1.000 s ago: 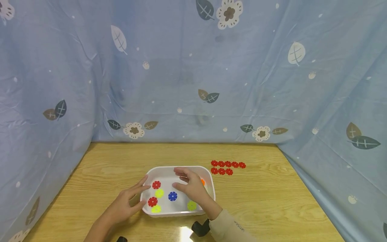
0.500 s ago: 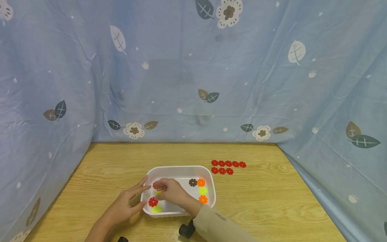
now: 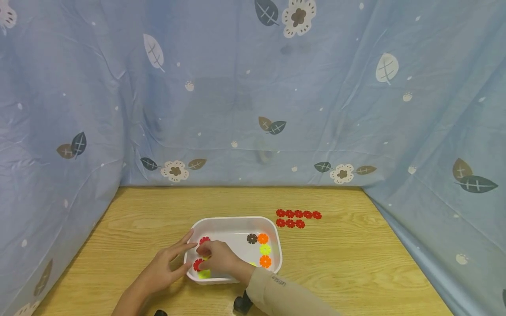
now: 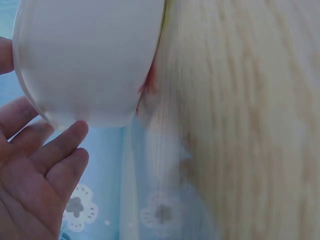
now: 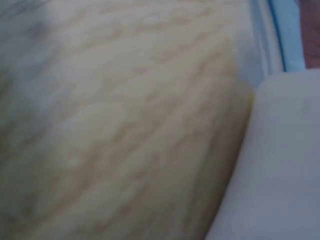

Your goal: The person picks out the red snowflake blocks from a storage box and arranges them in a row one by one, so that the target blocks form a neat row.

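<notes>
A white tray (image 3: 233, 279) on the wooden table holds flower-shaped plastic discs of several colours. With fingers spread, the left hand (image 3: 160, 265) rests against the tray's left rim; the left wrist view shows its fingertips (image 4: 76, 131) by the tray wall (image 4: 90, 65). Inside the tray's left part, the right hand (image 3: 221, 258) bends its fingers over the discs, its thumb by a red disc (image 3: 197, 264). Whether it pinches one is hidden. Another red disc (image 3: 204, 241) lies just behind these fingers, and a yellow disc (image 3: 204, 274) in front.
At the tray's right lie a brown disc (image 3: 252, 238), an orange disc (image 3: 262, 238), a yellow disc (image 3: 265, 249) and another orange disc (image 3: 265, 261). Two rows of red discs (image 3: 298, 214) lie on the table (image 3: 336, 263) beyond the right rim. Patterned blue cloth (image 3: 237, 96) encloses the table.
The right hand has moved left across the tray and down toward the left-side discs, uncovering the brown and orange ones. The lower red disc has shifted slightly. The left hand stays put.
</notes>
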### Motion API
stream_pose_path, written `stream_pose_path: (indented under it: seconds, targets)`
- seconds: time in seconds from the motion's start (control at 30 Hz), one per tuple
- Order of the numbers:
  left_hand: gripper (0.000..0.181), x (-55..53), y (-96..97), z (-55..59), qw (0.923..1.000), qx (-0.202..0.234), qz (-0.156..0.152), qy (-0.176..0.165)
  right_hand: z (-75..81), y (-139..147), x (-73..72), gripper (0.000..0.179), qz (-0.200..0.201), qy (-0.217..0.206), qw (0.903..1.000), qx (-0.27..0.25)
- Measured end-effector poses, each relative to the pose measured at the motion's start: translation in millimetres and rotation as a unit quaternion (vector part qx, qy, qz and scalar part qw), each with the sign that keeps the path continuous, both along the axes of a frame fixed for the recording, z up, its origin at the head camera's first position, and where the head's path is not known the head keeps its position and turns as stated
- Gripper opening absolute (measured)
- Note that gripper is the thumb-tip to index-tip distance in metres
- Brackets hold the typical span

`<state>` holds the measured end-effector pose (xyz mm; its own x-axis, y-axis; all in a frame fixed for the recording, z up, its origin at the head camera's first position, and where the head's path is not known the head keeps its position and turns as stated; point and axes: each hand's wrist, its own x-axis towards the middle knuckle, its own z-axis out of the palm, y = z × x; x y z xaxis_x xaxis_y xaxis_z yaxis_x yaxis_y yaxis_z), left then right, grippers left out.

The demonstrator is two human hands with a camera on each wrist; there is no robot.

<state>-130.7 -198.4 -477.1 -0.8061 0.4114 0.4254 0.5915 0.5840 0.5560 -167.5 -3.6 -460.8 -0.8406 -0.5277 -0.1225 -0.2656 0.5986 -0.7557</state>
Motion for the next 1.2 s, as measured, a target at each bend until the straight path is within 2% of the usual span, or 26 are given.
stream_pose_path:
  seconds: [0.2, 0.33, 0.47, 0.67, 0.9, 1.07, 1.2]
  targets:
    - [0.041, 2.2, 0.4, 1.2, 1.0, -0.003, 0.004, -0.005, -4.2, -3.7, 1.7, 0.033, 0.026, 0.047, 0.9972, 0.053]
    - [0.04, 2.6, -0.3, 0.1, 1.0, 0.0, 0.001, -0.006, -6.2, -7.2, 1.4, 0.032, 0.055, 0.103, 0.9887, 0.095]
    - [0.04, 2.3, 0.0, -1.3, 1.0, 0.004, 0.0, -0.007, -6.6, -8.8, 1.1, 0.027, 0.066, 0.13, 0.9822, 0.119]
    - [0.042, 1.6, 0.7, -2.0, 0.9999, 0.01, -0.004, 0.005, -5.0, -9.7, 1.1, 0.022, 0.071, 0.126, 0.9815, 0.125]
    - [0.041, 0.5, -0.4, -2.8, 1.0, 0.003, -0.001, 0.009, -5.0, -10.1, 0.7, 0.023, 0.077, 0.12, 0.9829, 0.117]
    - [0.042, 0.5, -1.3, -3.7, 1.0, 0.002, 0.001, 0.007, -2.6, -8.1, 2.2, 0.021, 0.066, 0.111, 0.9885, 0.078]
    - [0.042, 1.3, -0.7, -3.5, 0.9999, 0.012, -0.009, 0.003, -1.5, -4.4, 1.8, 0.02, 0.032, 0.071, 0.9965, 0.029]
